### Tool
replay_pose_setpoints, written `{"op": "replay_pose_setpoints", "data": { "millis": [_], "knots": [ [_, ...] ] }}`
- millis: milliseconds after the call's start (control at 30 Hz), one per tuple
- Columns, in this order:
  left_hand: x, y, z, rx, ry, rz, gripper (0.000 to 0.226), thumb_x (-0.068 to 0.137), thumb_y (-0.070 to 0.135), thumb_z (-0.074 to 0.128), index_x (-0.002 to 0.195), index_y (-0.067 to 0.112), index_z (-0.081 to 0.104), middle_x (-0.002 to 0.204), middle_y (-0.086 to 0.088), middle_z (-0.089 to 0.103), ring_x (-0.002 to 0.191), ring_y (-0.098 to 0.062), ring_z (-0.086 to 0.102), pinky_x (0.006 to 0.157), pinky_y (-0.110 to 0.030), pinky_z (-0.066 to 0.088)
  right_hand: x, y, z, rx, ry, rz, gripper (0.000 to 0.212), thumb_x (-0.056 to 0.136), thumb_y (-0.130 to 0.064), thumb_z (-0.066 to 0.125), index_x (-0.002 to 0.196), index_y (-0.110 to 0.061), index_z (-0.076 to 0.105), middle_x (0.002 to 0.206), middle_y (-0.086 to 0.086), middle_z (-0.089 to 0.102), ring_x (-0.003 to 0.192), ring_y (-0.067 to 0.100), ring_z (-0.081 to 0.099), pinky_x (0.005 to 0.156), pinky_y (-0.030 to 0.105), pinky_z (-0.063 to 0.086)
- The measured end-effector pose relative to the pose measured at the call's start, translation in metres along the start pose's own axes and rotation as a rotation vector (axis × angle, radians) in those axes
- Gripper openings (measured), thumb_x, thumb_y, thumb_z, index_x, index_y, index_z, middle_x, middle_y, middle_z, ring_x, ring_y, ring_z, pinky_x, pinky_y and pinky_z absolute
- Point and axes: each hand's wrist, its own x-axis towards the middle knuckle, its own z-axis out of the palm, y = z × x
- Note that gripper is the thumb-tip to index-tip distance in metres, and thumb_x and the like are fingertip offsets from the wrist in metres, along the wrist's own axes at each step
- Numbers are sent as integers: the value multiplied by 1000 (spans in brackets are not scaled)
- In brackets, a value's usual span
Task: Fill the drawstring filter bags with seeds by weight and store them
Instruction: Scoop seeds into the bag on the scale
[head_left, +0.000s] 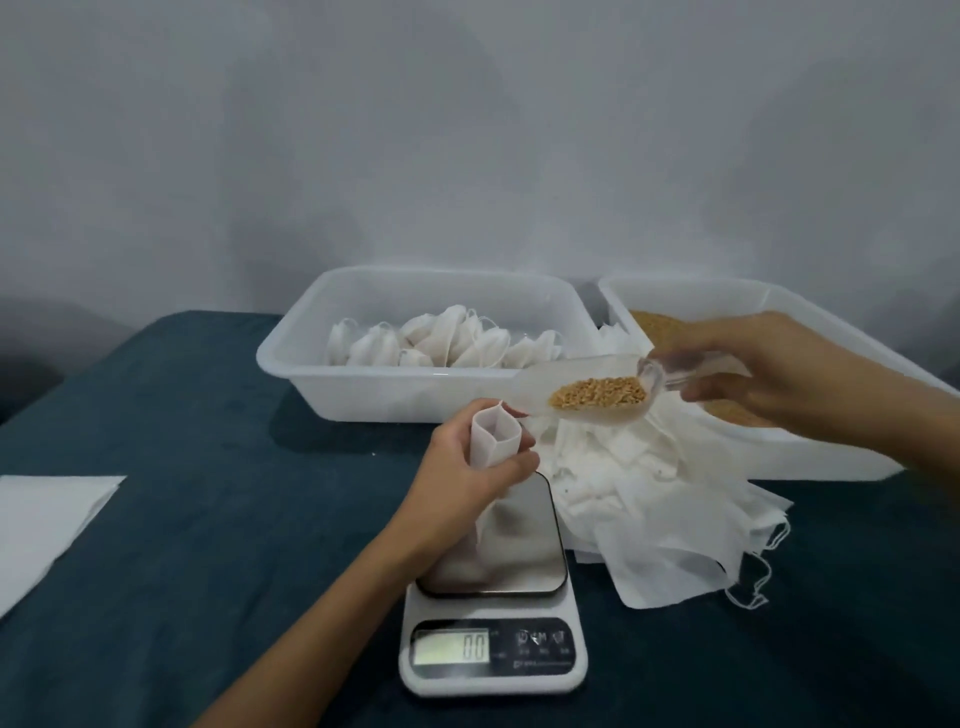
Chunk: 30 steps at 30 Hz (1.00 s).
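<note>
Left hand (470, 467): bare — no glove, no ring that I can make out.
Left forearm: bare right down to the bottom edge of the view, no sleeve showing.
Right hand (763, 364): bare too, wrist without watch or band.
Right forearm: bare up to the frame's edge — any sleeve would lie out of sight.
Nails: short, perhaps unpainted; too blurred to tell.

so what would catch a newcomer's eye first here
Centre frame, the right hand tips a clear scoop of golden seeds toward an open filter bag held by the left hand over a kitchen scale. Behind stands a white tub of filled bags.
</note>
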Motion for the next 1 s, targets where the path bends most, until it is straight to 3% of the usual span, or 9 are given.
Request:
{"op": "replay_pose_setpoints", "data": {
  "millis": [100,200,300,433,600,800,1000],
  "knots": [
    [-2,2,0,-44,-18,-9,31,87,16,73,115,5,65,106,-15,72,107,-38,67,97,-52,55,3,-3,-9,-78,-15,-30,39,87,-4,75,117,-28,73,104,-14,71,99,4,65,84,23,49],
    [-3,3,2,-57,-31,-38,35,92,9,75,125,13,65,115,-16,73,112,-30,70,100,-52,54,8,-6,-14,-161,-20,-75,41,86,-4,75,119,-28,73,99,-14,68,93,6,60,81,17,39],
    [-3,0,1,-61,-37,-35,34,92,4,76,122,15,66,113,-18,73,109,-22,73,95,-43,59,12,-9,-17,-214,-21,-97,43,86,-5,75,122,-30,72,98,-17,66,90,4,57,79,23,39],
    [-4,-1,3,-64,-42,-36,34,88,4,80,117,18,67,105,-12,75,98,-12,73,83,-25,57,18,-12,-18,-300,-1,-143,46,83,-5,78,123,-27,72,100,-9,69,95,21,63,81,34,44],
    [-3,-3,5,-14,-41,-29,38,85,13,81,118,20,65,105,-6,75,93,-15,71,85,-33,58,21,-20,-16,-397,41,-225,48,79,1,81,121,-22,74,99,-3,72,92,30,63,76,36,44],
    [-4,-4,7,30,-34,-54,44,80,26,82,120,26,65,117,-2,73,111,-23,70,104,-55,53,23,-27,-15,-460,52,-266,48,78,1,81,121,-20,74,98,1,73,87,32,63,73,41,48],
    [-6,-3,8,21,-34,-49,49,78,28,82,124,23,64,111,3,75,107,-18,71,104,-52,54,25,-27,-13,-502,71,-306,53,75,6,82,121,-20,74,96,0,73,86,31,64,76,43,50]
  ]
}}
